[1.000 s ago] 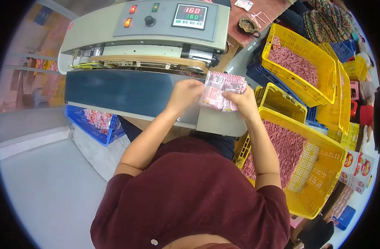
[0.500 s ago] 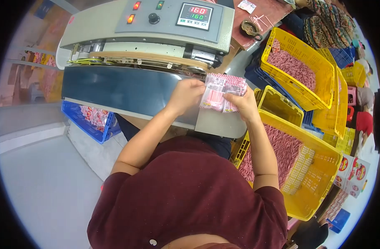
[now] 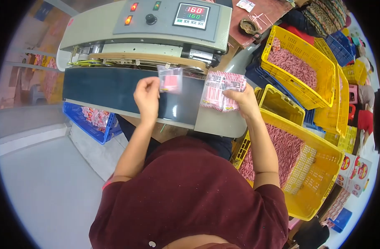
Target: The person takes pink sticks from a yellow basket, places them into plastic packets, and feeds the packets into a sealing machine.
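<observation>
My left hand [image 3: 146, 96] is over the belt, its fingers closed at the left edge of a small clear packet [image 3: 171, 81] with pink contents. Motion blurs that packet, and its top edge reaches the sealing machine's [image 3: 144, 39] front slot. My right hand [image 3: 244, 101] grips a stack of similar packets [image 3: 214, 92] with striped edges, thumb on top, over the belt's right end. The dark conveyor belt [image 3: 111, 89] runs along the front of the sealer, whose display reads 160 twice.
Yellow crates [image 3: 322, 166] with pink sticks stand on the right, another [image 3: 295, 45] behind them. A blue crate [image 3: 90, 120] of packets sits below the belt on the left. A reddish table [image 3: 266, 12] holds a tape roll [image 3: 250, 27]. Other people are at the far right.
My left hand has moved left from the stack, and one packet now lies apart at the sealer's slot. My right hand stays in place with the stack.
</observation>
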`<action>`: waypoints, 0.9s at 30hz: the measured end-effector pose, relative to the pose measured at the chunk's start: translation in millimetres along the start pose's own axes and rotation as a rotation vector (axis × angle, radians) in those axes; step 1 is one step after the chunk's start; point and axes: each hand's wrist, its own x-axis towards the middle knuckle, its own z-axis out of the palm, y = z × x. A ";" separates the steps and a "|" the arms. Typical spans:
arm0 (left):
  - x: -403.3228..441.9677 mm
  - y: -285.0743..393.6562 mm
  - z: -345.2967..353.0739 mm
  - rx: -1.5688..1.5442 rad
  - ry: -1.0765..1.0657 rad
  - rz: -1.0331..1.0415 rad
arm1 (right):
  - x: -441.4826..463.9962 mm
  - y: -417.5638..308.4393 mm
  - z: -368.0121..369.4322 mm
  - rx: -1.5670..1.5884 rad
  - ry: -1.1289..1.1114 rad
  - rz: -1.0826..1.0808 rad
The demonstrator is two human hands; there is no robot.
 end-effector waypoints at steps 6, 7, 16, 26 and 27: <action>-5.5 -6.8 58.3 -0.014 -0.353 -0.283 | 6.1 1.6 6.6 0.011 -0.043 -0.017; -2.5 -3.9 58.9 -0.018 -0.357 -0.276 | 6.9 0.4 6.8 0.004 -0.044 -0.014; 8.5 0.1 -3.2 -0.131 -0.030 -0.178 | 2.4 -2.2 0.6 0.074 -0.062 0.138; -2.0 -8.2 71.1 -0.032 -0.360 -0.219 | 7.8 -5.5 9.4 0.105 -0.069 0.061; 1.3 -8.5 65.8 -0.045 -0.333 -0.201 | 5.1 -6.5 6.6 0.110 -0.052 0.065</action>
